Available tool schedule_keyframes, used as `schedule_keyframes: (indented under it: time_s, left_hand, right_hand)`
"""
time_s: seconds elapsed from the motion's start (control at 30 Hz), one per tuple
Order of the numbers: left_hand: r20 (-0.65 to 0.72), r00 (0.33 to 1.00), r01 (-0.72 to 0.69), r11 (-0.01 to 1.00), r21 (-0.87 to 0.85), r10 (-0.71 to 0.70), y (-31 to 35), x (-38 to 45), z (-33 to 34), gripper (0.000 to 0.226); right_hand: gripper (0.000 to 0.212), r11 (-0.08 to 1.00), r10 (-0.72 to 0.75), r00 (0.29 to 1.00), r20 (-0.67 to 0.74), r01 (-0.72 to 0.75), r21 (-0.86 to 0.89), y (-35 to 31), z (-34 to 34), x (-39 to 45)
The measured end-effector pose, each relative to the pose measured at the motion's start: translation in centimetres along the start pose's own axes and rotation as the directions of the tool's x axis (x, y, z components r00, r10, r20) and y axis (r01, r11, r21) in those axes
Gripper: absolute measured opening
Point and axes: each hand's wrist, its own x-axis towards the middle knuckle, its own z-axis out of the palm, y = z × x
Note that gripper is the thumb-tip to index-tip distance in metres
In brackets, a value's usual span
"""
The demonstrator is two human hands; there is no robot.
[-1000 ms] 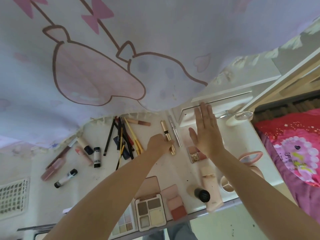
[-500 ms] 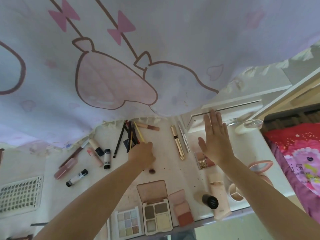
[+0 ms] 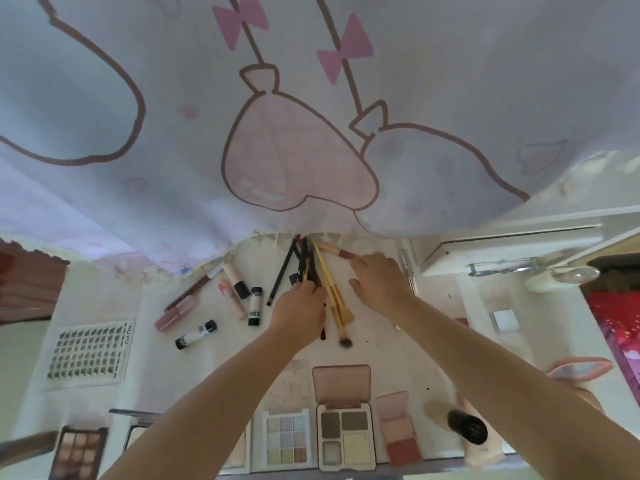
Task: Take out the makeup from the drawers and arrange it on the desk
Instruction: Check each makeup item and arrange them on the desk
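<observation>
A: What moved?
B: The right hand [image 3: 379, 284] left the drawer [image 3: 502, 249] and now hovers, fingers loosely spread, beside the brushes and pencils [image 3: 311, 268].
A: And the grip?
B: The left hand [image 3: 299, 311] has slid up and curls round that bundle's lower ends on the desk [image 3: 433, 344].
A: Around it?
B: Tubes [image 3: 254, 306] to its left; palettes [image 3: 344, 436] nearer the person.

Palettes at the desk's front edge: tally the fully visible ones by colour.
Pastel palette: 1
Brown-cream palette: 1
Pink-red palette: 1
Total: 3
</observation>
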Motion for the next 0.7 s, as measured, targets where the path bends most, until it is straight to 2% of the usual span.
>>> schedule_keyframes:
  time_s: [0.07, 0.2, 0.33, 0.47, 0.53, 0.6, 0.63, 0.7]
  left_hand:
    - [-0.02, 1.0, 0.007, 1.0, -0.027, -0.008, -0.7, -0.6, 0.0, 0.029]
    - [-0.028, 0.999, 0.031, 0.998, -0.046, -0.032, -2.1, -1.4, -0.4, 0.031]
    - [-0.043, 0.998, 0.049, 0.993, -0.109, -0.054, -2.8, -1.8, -1.4, 0.03]
    - [-0.1, 0.992, 0.058, 0.983, -0.173, -0.076, -1.9, -1.0, -3.2, 0.036]
    - [-0.153, 0.987, 0.021, 0.979, -0.205, -0.053, -0.9, -0.6, -4.4, 0.045]
    - [-0.238, 0.971, -0.07, 0.976, -0.206, 0.019, 0.2, -0.5, -6.0, 0.053]
    - [-0.295, 0.953, -0.132, 0.972, -0.193, 0.071, 0.8, -0.6, -7.1, 0.051]
    - [-0.427, 0.887, -0.27, 0.947, -0.172, 0.175, 1.8, -1.4, -9.9, 0.032]
  right_hand:
    - [0.032, 0.998, 0.058, 0.997, -0.046, -0.059, -0.029, -0.7, 0.8, 2.1]
    - [0.023, 0.981, 0.173, 0.984, -0.033, -0.175, -0.088, -1.0, 1.6, 3.6]
    - [0.022, 0.98, 0.188, 0.98, -0.061, -0.192, -0.056, -1.1, 0.8, 2.6]
    - [0.035, 0.984, 0.175, 0.98, -0.091, -0.177, -0.013, -0.8, -3.6, -0.2]
    - [0.031, 0.988, 0.145, 0.983, -0.112, -0.139, 0.066, -0.6, -6.7, -1.8]
    - [0.024, 0.974, 0.059, 0.995, -0.074, -0.042, 0.224, -0.7, -9.9, -3.4]
    - [0.025, 0.949, 0.02, 0.999, -0.048, -0.004, 0.314, -0.8, -11.4, -4.2]
    - [0.031, 0.865, 0.018, 0.998, -0.056, 0.013, 0.501, -1.2, -14.4, -5.6]
